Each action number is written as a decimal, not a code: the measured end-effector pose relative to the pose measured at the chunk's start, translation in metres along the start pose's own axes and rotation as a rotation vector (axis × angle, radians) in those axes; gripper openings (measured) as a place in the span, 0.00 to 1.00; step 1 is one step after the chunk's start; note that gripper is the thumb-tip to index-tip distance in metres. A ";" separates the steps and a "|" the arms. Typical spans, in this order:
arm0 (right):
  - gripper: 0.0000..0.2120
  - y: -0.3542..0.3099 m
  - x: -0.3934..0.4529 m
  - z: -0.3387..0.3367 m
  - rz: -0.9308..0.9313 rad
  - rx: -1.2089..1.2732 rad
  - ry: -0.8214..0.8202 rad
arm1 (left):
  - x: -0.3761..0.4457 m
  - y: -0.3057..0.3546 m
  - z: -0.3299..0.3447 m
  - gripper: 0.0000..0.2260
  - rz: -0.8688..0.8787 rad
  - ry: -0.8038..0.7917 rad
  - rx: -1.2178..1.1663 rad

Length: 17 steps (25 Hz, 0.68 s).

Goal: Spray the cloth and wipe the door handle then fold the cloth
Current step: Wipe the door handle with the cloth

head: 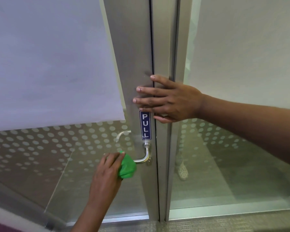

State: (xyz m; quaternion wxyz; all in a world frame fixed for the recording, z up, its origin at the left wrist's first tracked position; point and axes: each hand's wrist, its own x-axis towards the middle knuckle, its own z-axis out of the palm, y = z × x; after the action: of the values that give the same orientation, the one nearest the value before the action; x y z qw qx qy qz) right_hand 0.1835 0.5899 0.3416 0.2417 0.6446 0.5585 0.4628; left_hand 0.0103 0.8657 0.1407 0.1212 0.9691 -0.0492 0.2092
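My left hand (107, 171) grips the green cloth (126, 166) bunched around the door handle (145, 157). My right hand (167, 101) lies flat, fingers spread, empty, against the door frame (137, 47) above the PULL sign (145, 125)

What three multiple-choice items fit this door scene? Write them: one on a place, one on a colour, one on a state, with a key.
1. Where is the right hand?
A. Flat on the door frame above the PULL sign
B. On the floor
C. Gripping the door handle

2. What colour is the cloth?
A. White
B. Green
C. Red

3. What is the left hand doing?
A. Hanging empty
B. Folding the cloth flat
C. Holding the cloth bunched around the door handle

Key: 1 A, its fingers lie spread on the metal above the sign; 2 B, it shows bright green; 3 C, the lever's end disappears into the cloth.
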 end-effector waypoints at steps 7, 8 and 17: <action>0.24 0.001 0.002 -0.004 -0.012 0.014 -0.024 | 0.030 0.024 -0.007 0.07 -0.399 0.108 -0.083; 0.24 0.000 0.003 -0.005 -0.016 0.013 -0.025 | 0.031 0.025 -0.005 0.07 -0.426 0.099 -0.079; 0.24 -0.002 0.006 -0.021 0.014 0.114 -0.133 | -0.001 0.042 -0.018 0.09 -0.391 0.048 -0.239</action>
State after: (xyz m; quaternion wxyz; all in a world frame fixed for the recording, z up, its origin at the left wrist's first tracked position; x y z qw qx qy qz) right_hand 0.1643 0.5917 0.3516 0.2378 0.6906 0.5621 0.3880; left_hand -0.0034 0.8296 0.1656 0.2744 0.9337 0.1178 0.1975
